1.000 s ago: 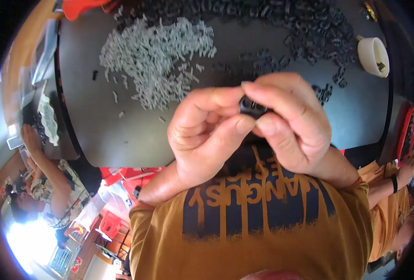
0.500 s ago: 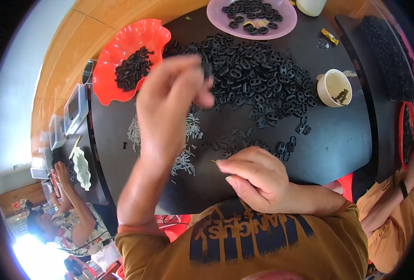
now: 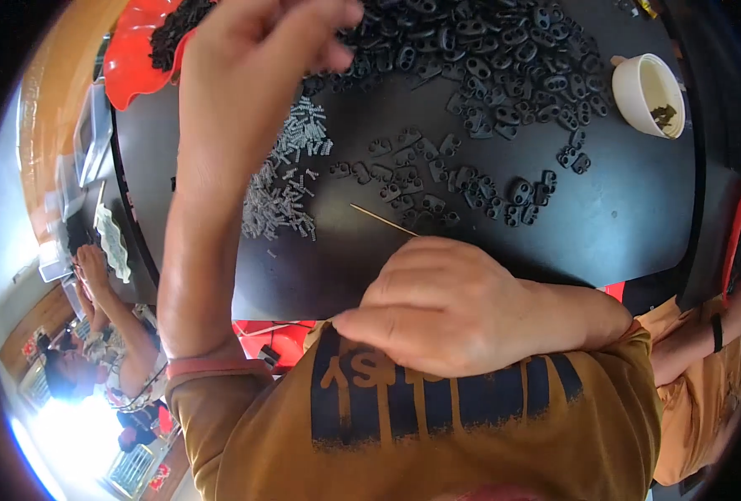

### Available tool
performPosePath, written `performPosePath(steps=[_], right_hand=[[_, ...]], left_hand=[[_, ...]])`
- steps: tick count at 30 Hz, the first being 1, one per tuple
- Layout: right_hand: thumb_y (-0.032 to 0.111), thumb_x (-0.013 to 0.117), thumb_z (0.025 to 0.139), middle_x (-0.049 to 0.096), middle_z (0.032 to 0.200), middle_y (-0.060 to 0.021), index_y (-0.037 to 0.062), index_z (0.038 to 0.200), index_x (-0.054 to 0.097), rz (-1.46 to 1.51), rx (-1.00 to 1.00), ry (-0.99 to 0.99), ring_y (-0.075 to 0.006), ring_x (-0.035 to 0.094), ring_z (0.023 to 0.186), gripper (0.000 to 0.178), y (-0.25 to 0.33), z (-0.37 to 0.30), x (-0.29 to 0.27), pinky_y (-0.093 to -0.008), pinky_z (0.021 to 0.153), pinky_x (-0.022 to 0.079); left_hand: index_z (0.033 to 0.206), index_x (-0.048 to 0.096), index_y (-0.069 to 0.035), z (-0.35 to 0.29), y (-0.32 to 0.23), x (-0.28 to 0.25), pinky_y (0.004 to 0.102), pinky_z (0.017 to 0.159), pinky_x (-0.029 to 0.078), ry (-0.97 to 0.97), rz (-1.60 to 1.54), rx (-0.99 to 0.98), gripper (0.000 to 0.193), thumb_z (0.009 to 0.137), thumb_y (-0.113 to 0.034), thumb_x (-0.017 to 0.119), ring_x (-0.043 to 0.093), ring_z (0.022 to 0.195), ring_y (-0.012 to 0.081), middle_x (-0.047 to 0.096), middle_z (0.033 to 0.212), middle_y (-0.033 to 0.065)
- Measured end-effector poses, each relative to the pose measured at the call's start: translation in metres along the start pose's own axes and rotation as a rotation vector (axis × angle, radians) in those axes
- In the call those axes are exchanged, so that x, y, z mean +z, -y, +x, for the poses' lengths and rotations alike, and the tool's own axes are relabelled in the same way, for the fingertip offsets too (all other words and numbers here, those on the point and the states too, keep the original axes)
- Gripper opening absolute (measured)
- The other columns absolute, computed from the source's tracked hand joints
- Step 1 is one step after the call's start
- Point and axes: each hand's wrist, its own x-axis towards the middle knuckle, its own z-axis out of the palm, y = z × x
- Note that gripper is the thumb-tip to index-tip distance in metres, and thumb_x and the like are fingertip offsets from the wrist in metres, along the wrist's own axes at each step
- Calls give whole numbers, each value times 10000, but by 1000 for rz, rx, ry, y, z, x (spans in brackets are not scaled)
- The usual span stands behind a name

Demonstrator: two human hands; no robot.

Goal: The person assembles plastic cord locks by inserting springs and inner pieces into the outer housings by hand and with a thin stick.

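Note:
Over the near edge of the table, my right hand [image 3: 441,305] is closed, its back up. A thin wooden stick [image 3: 383,220] sticks out past its knuckles, angled up and left; the end at the hand is hidden. My left hand [image 3: 258,42] reaches to the far left with curled fingers, partly cut off by the upper edge. Its fingertips are beside the pile of black two-holed cord locks [image 3: 462,58], and I cannot make out what they hold. Small metal springs [image 3: 279,196] lie beside my left forearm. Loose black pieces [image 3: 404,179] are scattered beyond the stick.
A red scalloped bowl [image 3: 128,63] of black parts stands at the far left. At the right is a white tub [image 3: 637,96] with some brown bits inside. Other people sit at both sides; a co-worker's forearm [image 3: 692,351] rests at the right.
The view has tipped down toward my body. My right hand has turned and drawn nearer me, and more of the stick shows. The dark piece at my left fingertips is no longer distinct.

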Motion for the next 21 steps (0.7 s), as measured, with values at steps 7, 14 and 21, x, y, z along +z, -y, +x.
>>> performPosePath(steps=[7,14,21], right_hand=[[96,611,669,537,693,-60,-3,873,589,-46,-34,147,-182,529,586,227,5,-5,2,-280,530,419],[107,596,679,520,708,-52,3,864,577,-85,7,196,-182,532,630,213,3,-6,-3,-280,561,422],[117,566,685,493,709,-52,8,893,558,-113,-16,249,-182,508,632,235,2,-8,-3,-280,574,411]], left_hand=[[846,589,-20,-49,29,9,275,587,443,33,436,182,106,747,-57,589,549,639,206,552,718,87],[825,587,-28,-39,32,22,333,585,446,110,604,293,100,729,-58,590,545,665,285,539,731,114],[863,587,-40,-14,29,34,298,582,430,41,637,390,133,731,-54,592,522,640,237,526,713,93]])
